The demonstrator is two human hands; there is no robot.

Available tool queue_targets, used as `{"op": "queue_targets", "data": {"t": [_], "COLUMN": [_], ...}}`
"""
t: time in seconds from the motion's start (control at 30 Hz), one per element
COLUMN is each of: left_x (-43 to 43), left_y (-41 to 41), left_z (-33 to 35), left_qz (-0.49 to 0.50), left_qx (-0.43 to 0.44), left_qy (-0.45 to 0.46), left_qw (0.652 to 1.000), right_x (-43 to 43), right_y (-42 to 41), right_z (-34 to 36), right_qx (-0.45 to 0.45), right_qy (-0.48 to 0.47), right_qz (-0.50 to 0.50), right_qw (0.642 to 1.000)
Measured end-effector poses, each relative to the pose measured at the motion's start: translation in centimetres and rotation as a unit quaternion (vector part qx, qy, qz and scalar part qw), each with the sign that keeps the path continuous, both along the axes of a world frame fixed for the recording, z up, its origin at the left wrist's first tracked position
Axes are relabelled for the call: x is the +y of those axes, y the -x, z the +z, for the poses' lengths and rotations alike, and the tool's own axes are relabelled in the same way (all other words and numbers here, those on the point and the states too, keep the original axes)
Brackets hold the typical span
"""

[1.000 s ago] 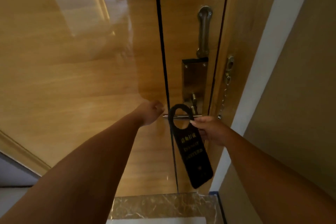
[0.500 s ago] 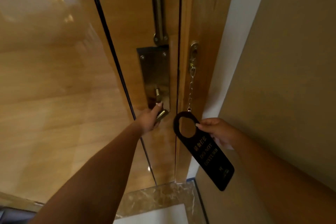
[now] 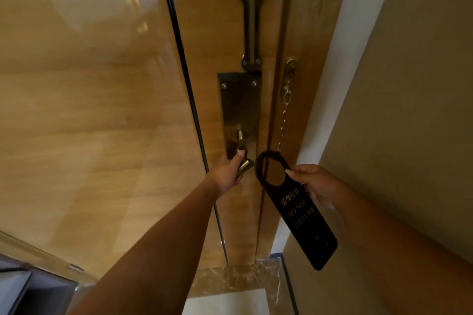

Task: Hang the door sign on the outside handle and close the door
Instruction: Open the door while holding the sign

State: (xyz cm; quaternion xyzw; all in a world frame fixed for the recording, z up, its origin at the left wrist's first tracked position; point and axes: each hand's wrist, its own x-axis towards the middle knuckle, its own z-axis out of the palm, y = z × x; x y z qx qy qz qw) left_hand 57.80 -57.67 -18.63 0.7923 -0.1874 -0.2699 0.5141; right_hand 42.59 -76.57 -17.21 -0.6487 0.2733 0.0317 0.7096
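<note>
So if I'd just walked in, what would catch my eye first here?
Probably the black door sign, pinched near its round hole by the right hand at lower centre. Left of it, the left hand has its grip on the door handle below a dark metal plate. A security chain dangles from the frame just above the sign.

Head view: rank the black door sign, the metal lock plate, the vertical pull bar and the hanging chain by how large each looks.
1. black door sign, though it sits nearest the camera, which inflates it
2. metal lock plate
3. vertical pull bar
4. hanging chain, thinnest by far

Plate and bar are close in length; the plate is clearly wider.
</note>
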Motion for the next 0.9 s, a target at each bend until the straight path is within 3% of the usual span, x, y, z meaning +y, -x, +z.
{"op": "queue_targets", "data": {"t": [0.23, 0.37, 0.47, 0.7, 0.9], "left_x": [4.3, 7.0, 9.4, 16.7, 25.8], "left_y": [5.1, 8.9, 12.1, 19.2, 25.8], "left_z": [1.4, 3.6, 4.8, 5.4, 5.4], "left_qz": [-0.086, -0.124, -0.120, -0.136, -0.110], "left_qx": [-0.215, -0.340, -0.404, -0.405, -0.409], "left_qy": [-0.171, -0.322, -0.374, -0.397, -0.381], "left_qw": [0.958, 0.875, 0.826, 0.812, 0.822], "right_x": [3.5, 6.3, 8.6, 14.4, 20.1], "right_y": [3.4, 7.8, 11.0, 19.1, 25.2], "right_z": [1.7, 3.1, 4.5, 4.8, 2.8], "right_qx": [-0.003, -0.010, -0.029, -0.050, -0.017], "right_qy": [-0.012, -0.045, -0.038, -0.004, -0.104], "right_qz": [0.014, 0.037, 0.036, 0.016, 0.063], "right_qw": [1.000, 0.998, 0.998, 0.999, 0.992]}}
